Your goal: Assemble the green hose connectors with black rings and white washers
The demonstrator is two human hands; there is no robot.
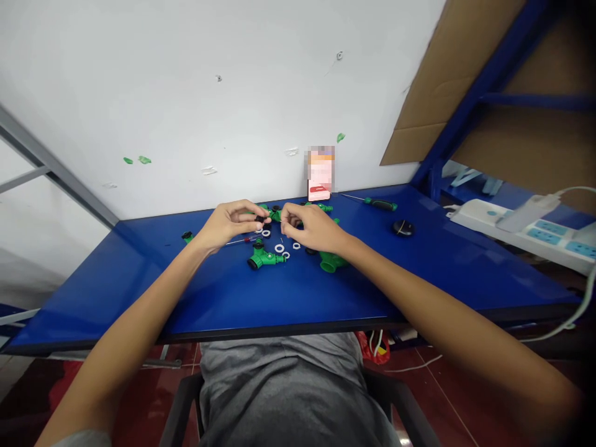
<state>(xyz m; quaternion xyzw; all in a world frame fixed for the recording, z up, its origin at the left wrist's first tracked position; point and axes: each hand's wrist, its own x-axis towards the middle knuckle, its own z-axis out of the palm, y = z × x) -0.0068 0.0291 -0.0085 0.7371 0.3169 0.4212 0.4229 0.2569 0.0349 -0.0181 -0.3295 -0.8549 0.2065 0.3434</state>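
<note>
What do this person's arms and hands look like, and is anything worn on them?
The left hand and the right hand are bare, without gloves. Both forearms are uncovered, with no watch or cables. A grey fabric sleeve edge shows on the left arm.

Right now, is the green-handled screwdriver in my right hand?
No, that screwdriver lies on the blue table, apart from your right hand.

Tabletop (209, 304): smooth, glossy — soft reflections
Green fitting (266, 259): moulded plastic, slight sheen
White rings (280, 251): smooth, plastic-looking
Screwdriver (380, 204): metal shaft, plastic grip
Wall (274, 112): smooth paint — chipped rough in patches
Panel (433, 99): matt brown cardboard, creased
Grey garment (279, 391): wrinkled matt cloth
Power strip (493, 221): white plastic
Floor (451, 410): glossy tile
</note>
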